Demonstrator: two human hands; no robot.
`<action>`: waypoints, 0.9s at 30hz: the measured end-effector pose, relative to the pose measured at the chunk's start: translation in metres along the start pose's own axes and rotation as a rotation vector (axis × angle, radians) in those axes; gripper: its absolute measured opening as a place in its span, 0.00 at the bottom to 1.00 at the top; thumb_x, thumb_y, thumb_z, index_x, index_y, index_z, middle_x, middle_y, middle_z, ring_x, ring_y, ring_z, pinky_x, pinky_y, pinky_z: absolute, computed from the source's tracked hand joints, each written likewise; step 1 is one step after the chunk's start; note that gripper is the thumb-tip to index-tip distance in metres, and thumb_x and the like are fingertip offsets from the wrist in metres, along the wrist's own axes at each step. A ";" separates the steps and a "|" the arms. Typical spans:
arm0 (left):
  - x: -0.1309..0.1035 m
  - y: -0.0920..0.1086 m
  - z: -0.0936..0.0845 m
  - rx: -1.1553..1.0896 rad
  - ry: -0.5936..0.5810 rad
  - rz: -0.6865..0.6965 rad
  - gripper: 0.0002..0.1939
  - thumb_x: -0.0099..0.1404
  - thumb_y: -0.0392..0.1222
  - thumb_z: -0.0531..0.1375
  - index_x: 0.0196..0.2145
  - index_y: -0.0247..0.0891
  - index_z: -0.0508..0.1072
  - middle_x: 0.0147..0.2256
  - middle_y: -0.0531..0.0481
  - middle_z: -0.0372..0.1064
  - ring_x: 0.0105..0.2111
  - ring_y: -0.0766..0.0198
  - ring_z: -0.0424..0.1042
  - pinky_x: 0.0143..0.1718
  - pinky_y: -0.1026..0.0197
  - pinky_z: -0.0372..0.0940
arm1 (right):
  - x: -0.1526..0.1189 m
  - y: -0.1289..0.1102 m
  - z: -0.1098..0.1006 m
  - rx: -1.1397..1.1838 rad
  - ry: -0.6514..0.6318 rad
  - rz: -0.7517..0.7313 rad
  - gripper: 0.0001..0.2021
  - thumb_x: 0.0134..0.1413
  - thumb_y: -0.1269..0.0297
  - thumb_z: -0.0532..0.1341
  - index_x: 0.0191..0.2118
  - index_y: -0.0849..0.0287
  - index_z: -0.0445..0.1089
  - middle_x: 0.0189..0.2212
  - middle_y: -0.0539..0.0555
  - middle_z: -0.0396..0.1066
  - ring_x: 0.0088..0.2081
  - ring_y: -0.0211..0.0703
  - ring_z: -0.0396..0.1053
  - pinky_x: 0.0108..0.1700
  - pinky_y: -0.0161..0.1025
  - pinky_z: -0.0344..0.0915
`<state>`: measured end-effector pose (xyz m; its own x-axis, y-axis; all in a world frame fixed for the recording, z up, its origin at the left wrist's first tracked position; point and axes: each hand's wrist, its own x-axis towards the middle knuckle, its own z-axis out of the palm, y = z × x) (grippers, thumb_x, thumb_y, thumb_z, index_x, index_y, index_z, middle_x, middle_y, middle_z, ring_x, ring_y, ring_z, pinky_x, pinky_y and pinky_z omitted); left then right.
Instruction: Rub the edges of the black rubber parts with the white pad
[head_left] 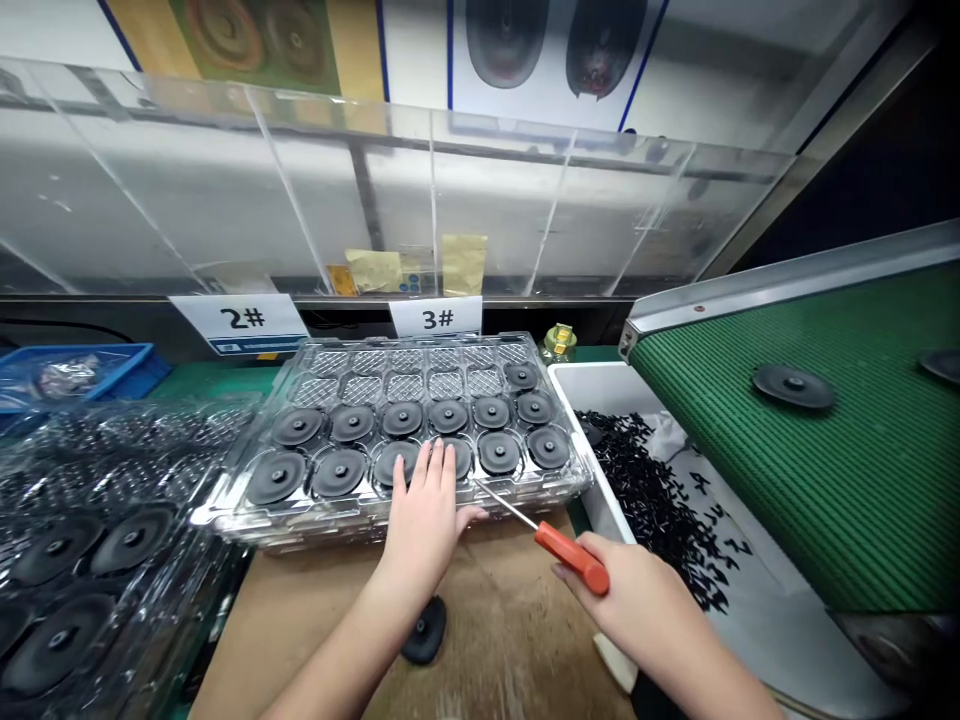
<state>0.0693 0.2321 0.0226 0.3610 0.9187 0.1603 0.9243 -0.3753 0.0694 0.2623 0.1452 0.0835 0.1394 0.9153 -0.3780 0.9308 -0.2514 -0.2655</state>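
Note:
My left hand [424,510] lies with fingers stretched over the front row of a clear plastic tray [225,505], its fingertips on a black oval part [457,455]. That part is partly covered by the fingers. In my right hand [637,590] is a red-handled screwdriver [566,550], gripped by the handle. Its thin metal shaft points up and left, and the tip reaches the tray's front edge beside my left hand. Black oval parts with raised centres fill the two front rows, and one more sits at the right of the row behind.
Another black part [426,632] lies on the wooden board [510,640] under my left forearm. At right, a white bin [600,480] holds many small black pieces beside a green conveyor [720,400] carrying dark parts. More clear trays [127,480] and a blue bin [139,370] stand left.

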 end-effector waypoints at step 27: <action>0.058 -0.034 0.004 -0.020 0.156 0.057 0.18 0.62 0.44 0.54 0.49 0.37 0.63 0.51 0.43 0.61 0.49 0.54 0.63 0.49 0.42 0.59 | 0.039 -0.014 -0.013 -0.012 0.108 0.044 0.15 0.51 0.50 0.51 0.27 0.54 0.68 0.26 0.51 0.73 0.29 0.46 0.70 0.27 0.35 0.55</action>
<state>0.0589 0.2987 0.0252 0.3880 0.8661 0.3151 0.8995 -0.4304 0.0752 0.2592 0.1880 0.0838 0.2151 0.9322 -0.2910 0.9267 -0.2888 -0.2403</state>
